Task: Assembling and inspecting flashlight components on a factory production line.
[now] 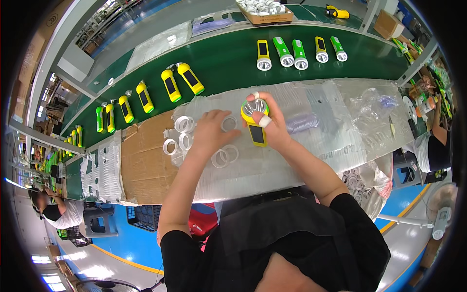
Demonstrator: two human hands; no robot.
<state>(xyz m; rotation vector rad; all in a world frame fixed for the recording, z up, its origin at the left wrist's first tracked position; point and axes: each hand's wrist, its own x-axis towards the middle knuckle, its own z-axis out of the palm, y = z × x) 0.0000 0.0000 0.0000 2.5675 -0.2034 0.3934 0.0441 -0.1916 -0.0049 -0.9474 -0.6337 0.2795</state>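
My right hand (273, 120) is closed round a yellow flashlight (258, 134), its clear reflector end pointing up and away and a dark panel on its side. White wraps cover that hand's thumb and one finger. My left hand (212, 130) reaches over the work surface, thumb and fingers apart, around a white ring (229, 123). Whether the fingers touch this ring is hard to see. More white rings lie beside the hand: a group (184, 124) to its left and a pair of thin rings (220, 158) nearer to me.
Yellow and green flashlights (144, 97) stand in a line on the green belt (224, 68), more (298, 54) at far right. A box of white rings (269, 18) sits beyond. Clear plastic rings (302, 123) lie right of my hands, cardboard (146, 163) left. Co-workers sit at both sides.
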